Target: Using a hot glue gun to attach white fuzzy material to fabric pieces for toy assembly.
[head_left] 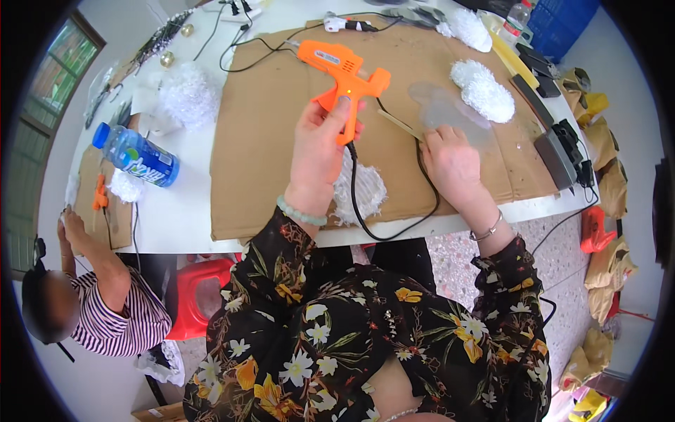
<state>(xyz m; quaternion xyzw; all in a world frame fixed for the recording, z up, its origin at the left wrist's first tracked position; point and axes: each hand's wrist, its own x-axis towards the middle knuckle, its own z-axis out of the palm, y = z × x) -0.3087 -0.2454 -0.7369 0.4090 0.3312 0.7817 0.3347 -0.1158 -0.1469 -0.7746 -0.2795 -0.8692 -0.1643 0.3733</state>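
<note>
1. The only clear container on the white table (184, 214) is a blue plastic bottle (136, 155) lying on its side at the left, its cap pointing toward the far left edge. How much liquid it holds cannot be told. A second, clear bottle (518, 13) stands at the far right corner beside a blue crate (562, 21), whose contents are hidden.
2. The left hand (318, 155) is curled around the grip of an orange glue gun (342, 76), held above a sheet of brown cardboard (267, 133) with its nozzle pointing left and away. Its black cord (365, 225) loops down over the near edge of the cardboard.
3. The right hand (452, 163) rests on the cardboard with its fingers bent down onto the edge of a clear plastic piece (443, 109). A thin pale stick (399, 124) lies just beside the fingertips; whether they pinch it cannot be told.
4. A white fluffy tuft (365, 190) lies between the two wrists, partly under the cord. Another white tuft (484, 90) lies beyond the clear piece, and a larger white fluffy heap (188, 95) sits left of the cardboard.
5. At the left edge, another person in a striped sleeve (123, 320) works at a smaller cardboard (105, 211). A red stool (200, 292) stands under the table.
</note>
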